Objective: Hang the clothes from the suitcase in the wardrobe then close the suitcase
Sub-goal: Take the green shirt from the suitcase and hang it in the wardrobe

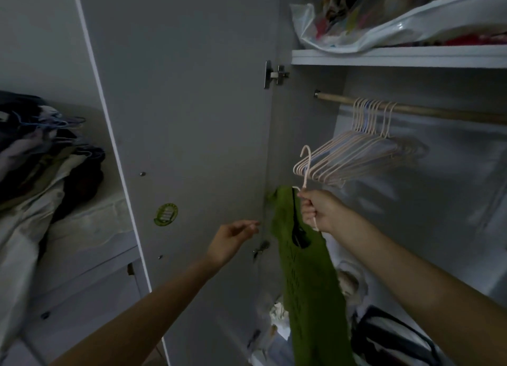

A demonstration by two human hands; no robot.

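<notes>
A green knitted garment [307, 278] hangs on a pale pink hanger [306, 168] inside the open wardrobe. My right hand [319, 210] is shut on the hanger's neck, below the hook, holding the garment up under the wooden rail [439, 112]. Several empty pink hangers [365, 149] hang on that rail just above and to the right of my hand. My left hand [233, 240] hovers to the left of the garment, fingers apart, holding nothing. The suitcase is out of view.
The open wardrobe door [186, 118] stands to the left, with a green sticker [165, 214]. A shelf [397, 55] above the rail carries a plastic bag of items. Bags lie on the wardrobe floor [389, 335]. A pile of clothes with hangers [46, 157] rests far left.
</notes>
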